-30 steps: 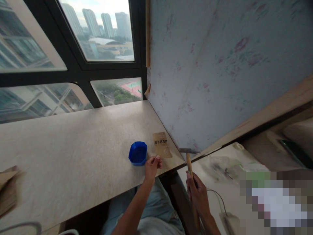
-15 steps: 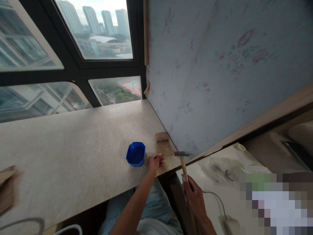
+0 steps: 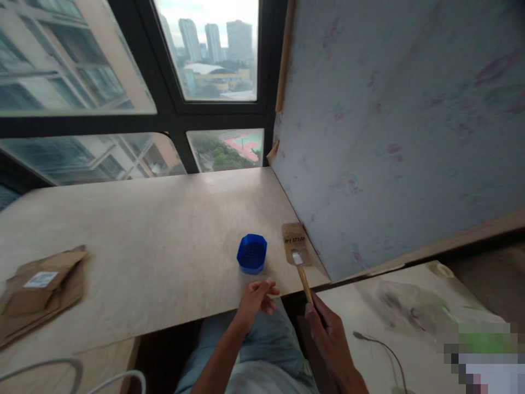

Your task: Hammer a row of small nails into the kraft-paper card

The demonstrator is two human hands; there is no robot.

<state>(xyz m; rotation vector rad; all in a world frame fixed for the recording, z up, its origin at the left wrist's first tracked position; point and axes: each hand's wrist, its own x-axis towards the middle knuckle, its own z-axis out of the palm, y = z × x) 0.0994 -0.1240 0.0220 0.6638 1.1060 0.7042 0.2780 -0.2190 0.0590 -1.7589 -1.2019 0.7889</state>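
My right hand (image 3: 326,331) is wrapped round the wooden handle of a hammer (image 3: 304,282). The hammer's metal head overlaps the near part of a brown cardboard piece (image 3: 292,231) by the wall; whether they touch I cannot tell. A row of small dark marks or pieces runs across the cardboard, too small to name. My left hand (image 3: 257,300) hovers at the front edge of the counter, thumb and fingers drawn together. Anything in that pinch is too small to make out. Just beyond it stands a blue plastic container (image 3: 251,254) with dark, indistinct contents.
Folded brown paper packaging (image 3: 49,293) with a white label lies on the counter (image 3: 156,246) at left. A patterned wall (image 3: 348,153) bounds the right side, windows the back. Lower right, a lower pale surface (image 3: 344,301) carries a cable (image 3: 381,345) and a clear plastic bag (image 3: 406,303).
My left hand has drawn back from the cardboard toward me. The hammer has turned and its head now overlaps the cardboard. The view has swung left, showing more paper packaging.
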